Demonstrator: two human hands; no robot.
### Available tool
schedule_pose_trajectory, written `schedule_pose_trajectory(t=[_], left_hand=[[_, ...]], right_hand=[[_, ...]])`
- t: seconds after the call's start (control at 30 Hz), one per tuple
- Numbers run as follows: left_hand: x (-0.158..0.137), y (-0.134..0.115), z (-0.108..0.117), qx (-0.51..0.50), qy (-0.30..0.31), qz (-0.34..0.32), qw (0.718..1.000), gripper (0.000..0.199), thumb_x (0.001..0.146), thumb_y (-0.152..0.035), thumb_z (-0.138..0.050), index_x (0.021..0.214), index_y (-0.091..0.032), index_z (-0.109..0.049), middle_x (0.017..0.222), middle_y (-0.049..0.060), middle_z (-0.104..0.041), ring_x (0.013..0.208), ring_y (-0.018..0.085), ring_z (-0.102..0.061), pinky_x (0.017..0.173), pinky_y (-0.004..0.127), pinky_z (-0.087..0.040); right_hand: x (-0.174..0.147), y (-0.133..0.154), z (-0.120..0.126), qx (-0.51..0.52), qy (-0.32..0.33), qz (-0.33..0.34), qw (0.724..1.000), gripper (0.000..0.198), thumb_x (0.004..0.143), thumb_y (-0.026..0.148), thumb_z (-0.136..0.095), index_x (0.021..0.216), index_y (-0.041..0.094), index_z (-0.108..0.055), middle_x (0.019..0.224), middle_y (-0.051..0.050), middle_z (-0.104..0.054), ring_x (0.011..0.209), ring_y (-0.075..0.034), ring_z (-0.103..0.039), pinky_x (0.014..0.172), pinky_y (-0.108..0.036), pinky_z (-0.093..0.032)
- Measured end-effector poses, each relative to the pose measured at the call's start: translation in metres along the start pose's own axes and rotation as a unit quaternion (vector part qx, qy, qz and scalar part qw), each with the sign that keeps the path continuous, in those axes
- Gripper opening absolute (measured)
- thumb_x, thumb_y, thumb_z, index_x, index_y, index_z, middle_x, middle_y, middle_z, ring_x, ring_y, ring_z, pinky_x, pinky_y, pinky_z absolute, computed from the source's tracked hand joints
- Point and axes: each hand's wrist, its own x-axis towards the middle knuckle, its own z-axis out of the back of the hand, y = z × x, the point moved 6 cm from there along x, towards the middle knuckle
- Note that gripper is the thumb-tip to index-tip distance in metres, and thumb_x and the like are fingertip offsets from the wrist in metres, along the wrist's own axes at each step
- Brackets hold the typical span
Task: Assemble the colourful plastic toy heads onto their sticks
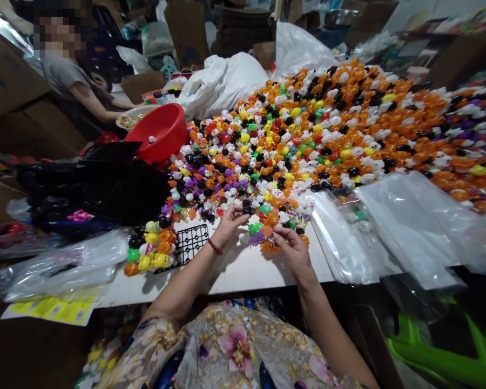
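Note:
My left hand [227, 225] reaches to the near edge of the toy pile, its fingers curled toward the thumb. The fingertips are beside a small black toy figure [247, 207]; whether they grip it is unclear. My right hand [295, 247] is closed in a pinch on a small orange toy figure [267, 231]. Around it lie a green toy [254, 228] and a purple toy [257, 237]. Left of my left forearm, a black grid rack [193, 243] has bare cells on its right. Yellow, orange, black and green figures [154, 246] stand over its left part.
A large pile of plastic toy figures [308, 135] covers the white table [243, 273]. Clear plastic bags [409, 221] lie at right, black bags [97, 181] at left. Behind them is a red basin [162, 132]. A person [79, 81] works at far left; a green stool [441, 346] stands lower right.

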Motion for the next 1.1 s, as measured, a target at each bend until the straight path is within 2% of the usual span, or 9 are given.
schedule_pose_trajectory(t=[0.1, 0.2, 0.33, 0.43, 0.6, 0.77, 0.9, 1.0, 1.1], left_hand=[[-0.033, -0.001, 0.008, 0.003, 0.055, 0.018, 0.998, 0.047, 0.068, -0.043, -0.082, 0.104, -0.018, -0.066, 0.081, 0.000, -0.064, 0.072, 0.012, -0.057, 0.068, 0.025, -0.047], [-0.053, -0.003, 0.013, 0.013, 0.084, 0.033, 0.996, 0.049, 0.069, -0.047, -0.082, 0.107, -0.018, -0.070, 0.087, 0.004, -0.068, 0.075, 0.013, -0.058, 0.070, 0.026, -0.047], [-0.065, -0.001, 0.014, 0.028, 0.112, 0.054, 0.992, 0.051, 0.069, -0.049, -0.081, 0.109, -0.019, -0.073, 0.102, 0.007, -0.072, 0.080, 0.014, -0.060, 0.075, 0.028, -0.048], [-0.068, 0.004, 0.014, 0.032, 0.116, 0.066, 0.991, 0.053, 0.068, -0.050, -0.081, 0.110, -0.019, -0.073, 0.104, 0.008, -0.073, 0.083, 0.015, -0.062, 0.077, 0.028, -0.048], [-0.071, 0.010, 0.011, 0.028, 0.115, 0.076, 0.990, 0.052, 0.069, -0.052, -0.080, 0.107, -0.018, -0.074, 0.096, 0.007, -0.073, 0.081, 0.016, -0.061, 0.076, 0.029, -0.048], [-0.076, 0.003, 0.004, 0.067, 0.134, 0.064, 0.987, 0.050, 0.072, -0.060, -0.073, 0.100, -0.018, -0.071, 0.081, 0.002, -0.066, 0.068, 0.012, -0.052, 0.067, 0.026, -0.043], [-0.085, -0.003, -0.006, 0.121, 0.155, 0.061, 0.979, 0.051, 0.082, -0.069, -0.055, 0.097, -0.021, -0.060, 0.061, -0.006, -0.047, 0.056, 0.010, -0.042, 0.056, 0.025, -0.036], [-0.092, 0.000, -0.013, 0.122, 0.149, 0.074, 0.979, 0.054, 0.083, -0.075, -0.048, 0.089, -0.021, -0.051, 0.061, -0.008, -0.040, 0.052, 0.009, -0.038, 0.052, 0.024, -0.034], [-0.098, 0.008, -0.019, 0.066, 0.125, 0.104, 0.984, 0.057, 0.080, -0.080, -0.046, 0.082, -0.023, -0.042, 0.062, -0.009, -0.038, 0.051, 0.008, -0.035, 0.050, 0.023, -0.033]], right_hand=[[-0.004, 0.011, -0.006, -0.047, 0.019, 0.061, 0.997, 0.030, 0.077, 0.051, -0.072, 0.090, 0.024, -0.075, 0.090, -0.004, -0.075, 0.084, -0.019, -0.068, 0.081, -0.035, -0.056], [-0.009, 0.025, -0.012, -0.105, 0.046, 0.129, 0.985, 0.022, 0.083, 0.043, -0.067, 0.091, 0.025, -0.076, 0.092, -0.004, -0.075, 0.088, -0.020, -0.068, 0.084, -0.035, -0.056], [-0.016, 0.034, -0.019, -0.163, 0.073, 0.181, 0.967, 0.021, 0.090, 0.039, -0.061, 0.096, 0.026, -0.076, 0.094, -0.005, -0.075, 0.088, -0.020, -0.069, 0.080, -0.034, -0.056], [-0.021, 0.039, -0.020, -0.182, 0.079, 0.198, 0.960, 0.020, 0.090, 0.036, -0.061, 0.095, 0.026, -0.077, 0.091, -0.005, -0.075, 0.084, -0.019, -0.068, 0.077, -0.033, -0.056], [-0.026, 0.046, -0.020, -0.197, 0.123, 0.196, 0.953, 0.021, 0.089, 0.039, -0.061, 0.092, 0.026, -0.078, 0.089, -0.005, -0.076, 0.084, -0.020, -0.068, 0.078, -0.035, -0.055], [-0.027, 0.045, -0.021, -0.206, 0.129, 0.152, 0.958, 0.024, 0.086, 0.047, -0.064, 0.090, 0.027, -0.078, 0.086, -0.005, -0.075, 0.079, -0.021, -0.066, 0.074, -0.035, -0.054], [-0.031, 0.043, -0.028, -0.216, 0.155, 0.134, 0.954, 0.026, 0.083, 0.049, -0.066, 0.089, 0.027, -0.077, 0.082, -0.004, -0.074, 0.074, -0.020, -0.063, 0.071, -0.034, -0.052], [-0.036, 0.042, -0.033, -0.208, 0.153, 0.135, 0.956, 0.023, 0.084, 0.046, -0.065, 0.087, 0.026, -0.076, 0.081, -0.004, -0.073, 0.074, -0.019, -0.063, 0.071, -0.032, -0.051], [-0.038, 0.037, -0.036, -0.184, 0.140, 0.121, 0.965, 0.020, 0.084, 0.042, -0.065, 0.085, 0.025, -0.075, 0.080, -0.004, -0.072, 0.075, -0.019, -0.064, 0.069, -0.031, -0.050]])
